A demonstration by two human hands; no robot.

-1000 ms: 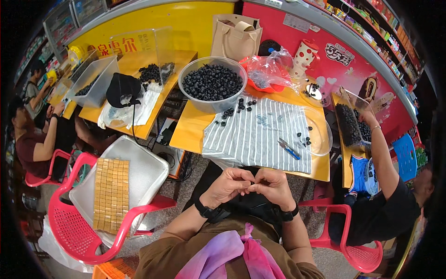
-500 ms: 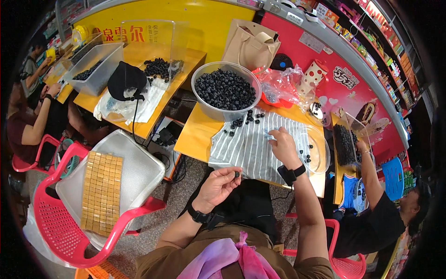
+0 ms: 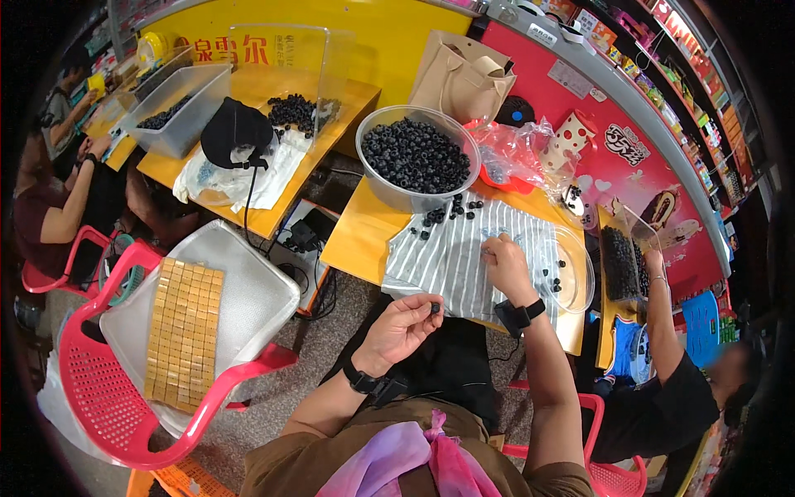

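Change: hands that were together at the lap a second ago are now apart, so one piece looks finished and another is being fetched.
Left hand [image 3: 403,325]: raised over the lap, fingertips pinching a small black ring-shaped bead [image 3: 435,308].
Right hand [image 3: 505,263]: arm stretched forward, fingers curled down onto the grey striped cloth [image 3: 464,257], touching it near scattered beads.
Supply: clear plastic bowl of black beads [image 3: 416,155] beyond the cloth.

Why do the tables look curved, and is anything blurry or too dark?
Head view: fisheye lens bends the yellow table edges and shelves toward a black rim; centre is sharp and evenly lit, the bead in the left hand crisp; a person's face at the far right is blurred.
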